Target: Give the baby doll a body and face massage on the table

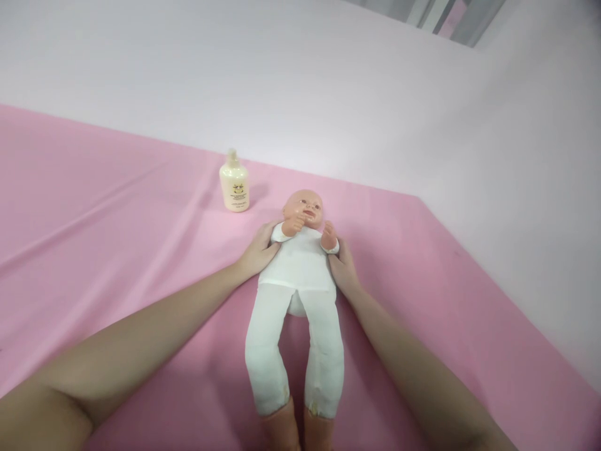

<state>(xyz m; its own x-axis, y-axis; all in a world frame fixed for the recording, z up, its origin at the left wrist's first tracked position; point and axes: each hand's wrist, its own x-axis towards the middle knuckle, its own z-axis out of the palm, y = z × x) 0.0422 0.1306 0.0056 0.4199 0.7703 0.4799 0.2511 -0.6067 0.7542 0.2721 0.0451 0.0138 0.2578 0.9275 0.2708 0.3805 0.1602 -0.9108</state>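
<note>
A baby doll (298,260) with a white cloth body lies face up on the pink cloth, its head away from me and its feet at the bottom edge. My left hand (261,250) grips the doll's side under its arm, thumb on the chest and fingers hidden behind. On the opposite side, my right hand (344,266) holds the doll in the same way, with most of its fingers out of sight. Behind the doll and to the left stands an upright cream pump bottle (235,188) with a printed label; neither hand touches it.
Pink cloth (141,250) with a few creases covers the table. A white surface (300,94) lies beyond its far and right edges. Grey hanging fabric (474,25) shows at the top right.
</note>
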